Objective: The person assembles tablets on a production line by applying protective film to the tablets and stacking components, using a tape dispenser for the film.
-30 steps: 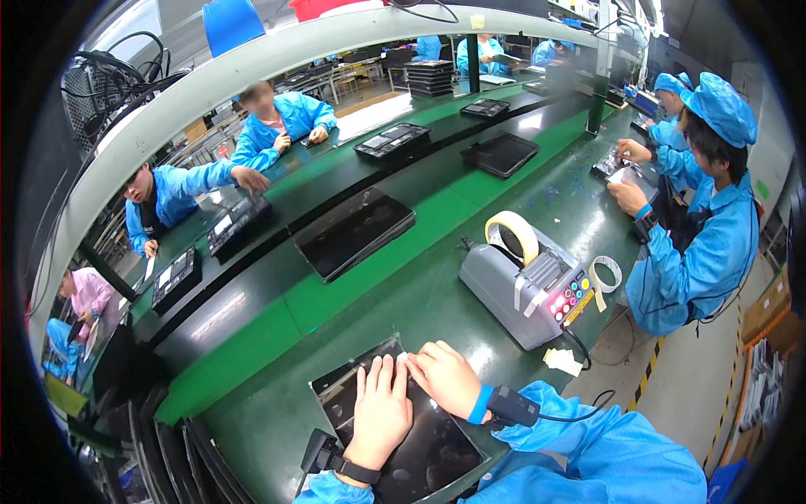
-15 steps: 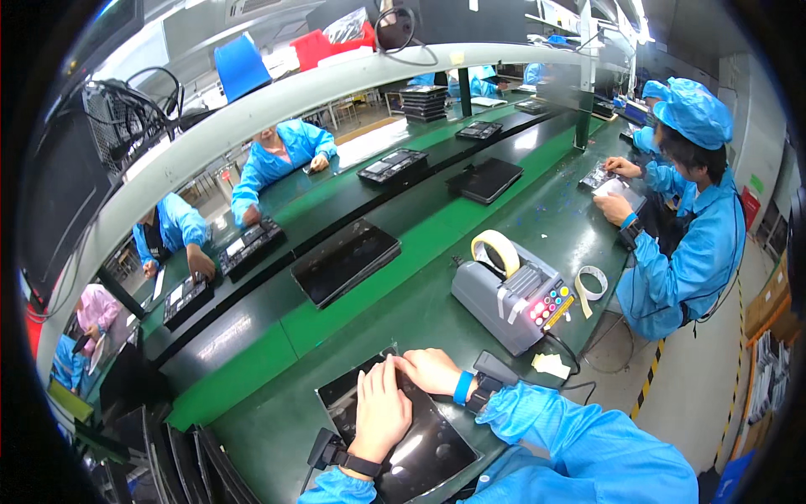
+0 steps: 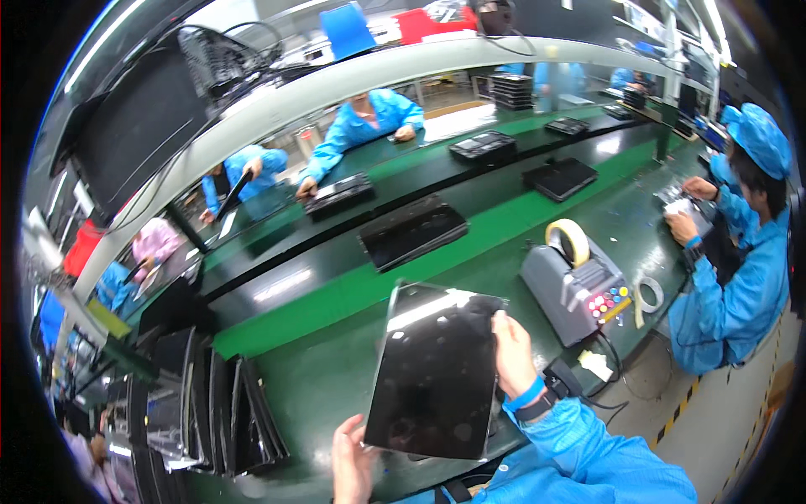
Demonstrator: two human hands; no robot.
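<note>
Two hands, one lift: here comes the black glass panel [image 3: 432, 378]; half a second ago it lay under both hands, and now it tips up, seemingly clear of the green benchtop [image 3: 323, 357], from mid-view toward six o'clock.
Meaning: pressing has given way to holding by the rim, so nearly the whole glossy face is exposed, pale smudges included, with what looks like clear film along its edges.
Right hand [image 3: 514, 357]: on the panel's two-to-three o'clock edge, fingers close together, pinching that side; whatever is behind stays hidden.
Left hand [image 3: 351, 462]: at the seven o'clock corner, fingers extended and slightly parted; can't tell whether they pinch or merely steady it.
Benchtop: grey tape dispenser [image 3: 571, 294] at two o'clock, loose tape ring [image 3: 649, 296] beyond; a leaning row of dark panels [image 3: 239, 412] at nine.
Room: another dark screen [image 3: 411, 231] sits on the line at twelve; a blue-capped co-worker [image 3: 730, 294] works at two o'clock, and a blue bin [image 3: 348, 29] perches overhead near eleven-thirty.
</note>
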